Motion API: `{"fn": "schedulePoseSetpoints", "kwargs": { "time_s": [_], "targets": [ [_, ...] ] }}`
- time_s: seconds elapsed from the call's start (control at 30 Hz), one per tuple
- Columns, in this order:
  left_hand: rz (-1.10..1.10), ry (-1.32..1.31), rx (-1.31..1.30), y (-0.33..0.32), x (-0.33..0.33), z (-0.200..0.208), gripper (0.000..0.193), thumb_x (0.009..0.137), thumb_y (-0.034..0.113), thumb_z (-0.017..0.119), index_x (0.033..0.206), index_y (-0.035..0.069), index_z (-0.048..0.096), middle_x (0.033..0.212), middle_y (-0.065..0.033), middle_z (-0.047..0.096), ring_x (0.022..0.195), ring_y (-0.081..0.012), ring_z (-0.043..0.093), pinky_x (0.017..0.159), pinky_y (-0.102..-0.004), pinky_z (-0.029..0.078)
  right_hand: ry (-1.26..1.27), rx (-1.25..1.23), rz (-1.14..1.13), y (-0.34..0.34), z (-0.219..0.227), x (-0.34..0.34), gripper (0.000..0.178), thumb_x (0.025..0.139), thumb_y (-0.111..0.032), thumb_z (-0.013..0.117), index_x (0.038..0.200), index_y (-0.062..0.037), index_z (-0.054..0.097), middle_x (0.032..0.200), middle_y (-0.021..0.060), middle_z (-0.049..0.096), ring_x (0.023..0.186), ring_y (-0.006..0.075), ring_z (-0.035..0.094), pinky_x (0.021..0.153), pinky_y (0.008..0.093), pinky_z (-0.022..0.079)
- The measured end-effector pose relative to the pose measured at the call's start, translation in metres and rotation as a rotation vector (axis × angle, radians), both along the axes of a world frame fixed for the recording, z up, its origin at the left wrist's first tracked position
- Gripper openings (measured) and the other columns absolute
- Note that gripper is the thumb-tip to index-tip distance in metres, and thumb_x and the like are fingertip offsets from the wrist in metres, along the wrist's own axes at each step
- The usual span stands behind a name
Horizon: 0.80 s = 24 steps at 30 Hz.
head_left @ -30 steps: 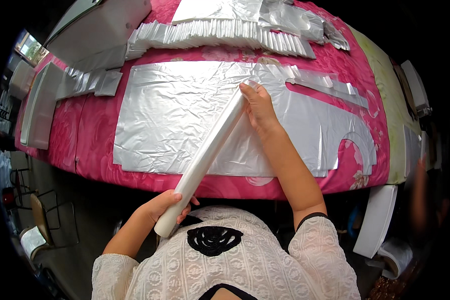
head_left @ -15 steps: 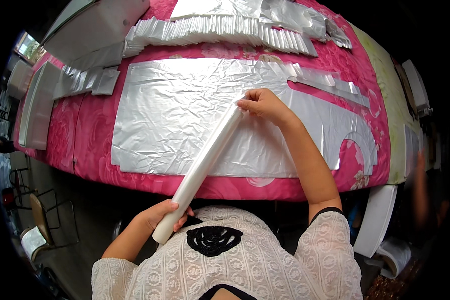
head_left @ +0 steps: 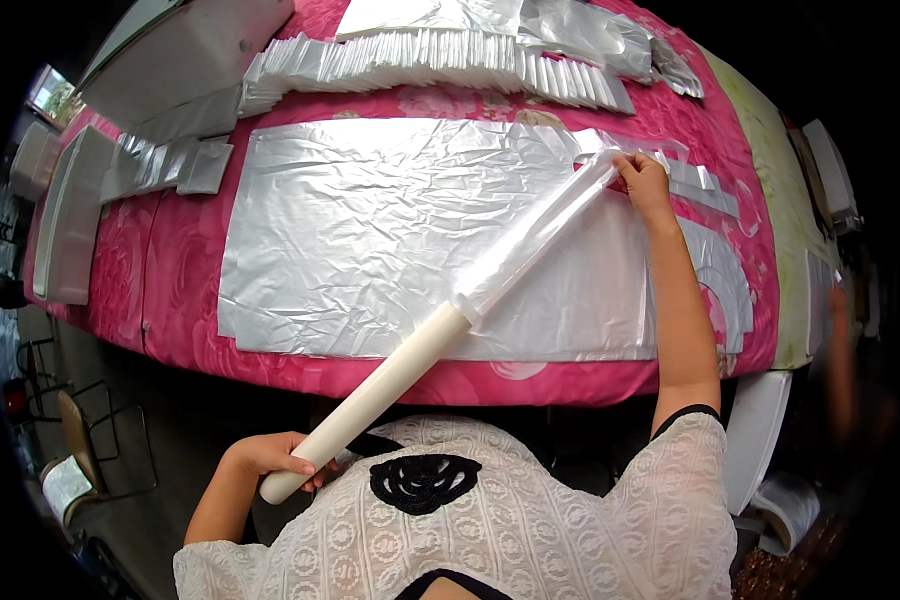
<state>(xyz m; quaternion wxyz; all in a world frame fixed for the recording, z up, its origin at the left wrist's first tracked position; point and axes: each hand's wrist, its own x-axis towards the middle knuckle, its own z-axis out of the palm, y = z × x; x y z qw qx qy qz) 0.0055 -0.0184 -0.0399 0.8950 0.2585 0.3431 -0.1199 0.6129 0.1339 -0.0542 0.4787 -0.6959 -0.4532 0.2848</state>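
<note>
Diagonally, the cream tube (head_left: 370, 390) points from seven-thirty to one-thirty, its upper end over the silver sheet (head_left: 320, 240); the left hand (head_left: 278, 455), nearer it, grips the lower end, while the right hand (head_left: 645, 188) pinches the clear sleeve's (head_left: 540, 235) one-thirty end

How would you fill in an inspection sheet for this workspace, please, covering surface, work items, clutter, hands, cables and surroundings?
Surface: pink floral cloth over the table.
Work items: pale tube, clear film extending from its far end; wrinkled silvery plastic sheet lying flat beneath.
Clutter: row of folded plastic along the far side; pale bin at upper left.
Hands: left hand grips the tube's near end; right hand pinches the film's far end.
Cables: nothing seen.
Surroundings: chair at lower left, dark floor.
</note>
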Motion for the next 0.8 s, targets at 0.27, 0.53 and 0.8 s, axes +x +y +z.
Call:
{"fn": "schedulePoseSetpoints", "kwargs": {
  "time_s": [0.27,0.53,0.8],
  "targets": [
    [-0.367,0.095,0.594,0.058,0.047,0.041,0.047,0.073,0.024,0.076,0.110,0.001,0.058,0.093,-0.0046,0.064,0.085,-0.0125,0.059,0.078,-0.0272,0.047,-0.034,0.018,0.172,0.007,0.012,-0.037,0.018,0.085,-0.018,0.063,0.082,-0.0001,0.064,0.068,-0.0027,0.058,0.061,0.0042,0.049,0.056,0.0204,0.040],
    [-0.583,0.365,1.839,0.117,0.154,0.065,0.044,0.066,0.030,0.075,0.100,0.005,0.061,0.095,-0.0118,0.063,0.094,-0.0307,0.058,0.080,-0.0370,0.047,-0.020,-0.056,0.384,0.025,0.008,-0.114,0.019,0.084,-0.020,0.064,0.081,-0.0015,0.063,0.065,-0.0019,0.056,0.061,0.0056,0.048,0.058,0.0233,0.041],
    [-0.492,-0.329,2.128,0.071,0.189,0.012,0.074,0.078,0.048,0.059,0.127,-0.004,0.042,0.133,-0.0190,0.042,0.123,-0.0331,0.040,0.102,-0.0428,0.032,-0.072,-0.182,0.425,0.037,0.016,-0.115,0.021,0.084,-0.022,0.064,0.084,-0.0009,0.063,0.067,-0.0008,0.057,0.060,0.0070,0.049,0.057,0.0236,0.042]
  ]
}}
